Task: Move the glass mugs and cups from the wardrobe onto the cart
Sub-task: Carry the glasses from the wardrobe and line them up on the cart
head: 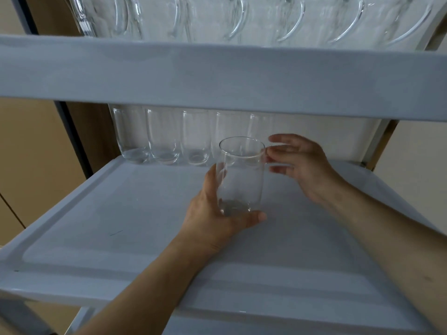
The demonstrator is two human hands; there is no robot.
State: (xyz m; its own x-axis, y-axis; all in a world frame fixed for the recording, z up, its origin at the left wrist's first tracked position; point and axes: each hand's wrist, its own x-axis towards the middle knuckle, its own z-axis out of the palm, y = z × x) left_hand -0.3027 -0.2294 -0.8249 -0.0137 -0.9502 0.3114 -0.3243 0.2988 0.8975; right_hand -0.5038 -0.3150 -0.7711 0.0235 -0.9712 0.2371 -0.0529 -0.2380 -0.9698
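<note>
My left hand (212, 213) grips a clear glass cup (239, 175) near its base, holding it upright over the cart's middle shelf (121, 226). My right hand (297, 163) hovers just right of the cup's rim with fingers spread and relaxed, fingertips close to the glass. Several glass cups (164, 139) stand in a row along the back of the middle shelf. On the cart's top shelf (217, 73), several glass mugs (242, 18) with handles stand in a row.
The grey cart's side posts (377, 141) frame the middle shelf, which has a raised lip around it. Beige walls or panels lie to the left and right of the cart.
</note>
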